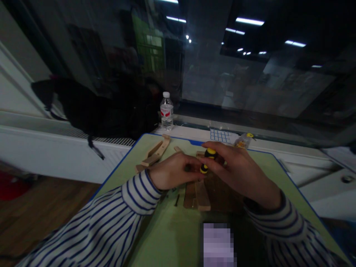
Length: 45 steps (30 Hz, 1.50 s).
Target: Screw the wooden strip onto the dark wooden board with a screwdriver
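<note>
My right hand (236, 167) is closed around the black-and-yellow handle of a screwdriver (210, 152), which stands roughly upright over the wooden parts. Against the lower end of the handle, my left hand (178, 170) is closed, its thumb and fingertips pinched at the yellow band. The shank and tip are hidden behind my fingers. Under both hands lies a brown wooden board (222, 191), with a lighter wooden bar (203, 196) along its left part. Several dark screws, one of them a long screw (177, 200), lie beside the board.
A wooden frame piece (155, 152) lies at the table's back left. Beyond the blue-edged green table (167, 237) stand a water bottle (167, 113) and a black bag (111, 111) on the sill. A small plastic bag (242, 141) sits back right. A blurred-out phone-like rectangle (218, 243) is in front.
</note>
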{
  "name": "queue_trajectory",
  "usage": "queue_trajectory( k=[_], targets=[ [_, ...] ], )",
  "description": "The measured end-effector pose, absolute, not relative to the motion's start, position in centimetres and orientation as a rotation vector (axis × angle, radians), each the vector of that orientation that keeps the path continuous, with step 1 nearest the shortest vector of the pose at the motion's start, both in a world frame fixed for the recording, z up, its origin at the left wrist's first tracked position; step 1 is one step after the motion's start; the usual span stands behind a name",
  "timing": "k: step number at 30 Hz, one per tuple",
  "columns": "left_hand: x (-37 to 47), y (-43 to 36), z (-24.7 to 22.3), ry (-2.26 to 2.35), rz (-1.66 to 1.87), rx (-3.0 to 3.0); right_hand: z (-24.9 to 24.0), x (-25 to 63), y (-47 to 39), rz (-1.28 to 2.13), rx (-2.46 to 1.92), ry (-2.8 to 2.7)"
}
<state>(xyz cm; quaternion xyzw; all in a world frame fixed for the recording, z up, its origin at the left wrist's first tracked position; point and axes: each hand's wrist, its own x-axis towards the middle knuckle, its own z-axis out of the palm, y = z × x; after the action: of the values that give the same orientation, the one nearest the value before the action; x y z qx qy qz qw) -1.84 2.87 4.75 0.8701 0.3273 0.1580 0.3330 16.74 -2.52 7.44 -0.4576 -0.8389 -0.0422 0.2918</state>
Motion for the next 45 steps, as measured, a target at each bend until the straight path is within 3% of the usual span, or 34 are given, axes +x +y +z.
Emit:
queue_trajectory(
  k=[10,45],
  targets=[
    [-1.4,3.1,3.2,0.83,0.6,2.122,6.7,16.4,-2.1,-0.081,-1.309,-2.118],
    [-1.4,2.9,3.5,0.813,0.596,2.156,7.0,16.5,-2.4,0.089,-1.284,-2.117]
  ],
)
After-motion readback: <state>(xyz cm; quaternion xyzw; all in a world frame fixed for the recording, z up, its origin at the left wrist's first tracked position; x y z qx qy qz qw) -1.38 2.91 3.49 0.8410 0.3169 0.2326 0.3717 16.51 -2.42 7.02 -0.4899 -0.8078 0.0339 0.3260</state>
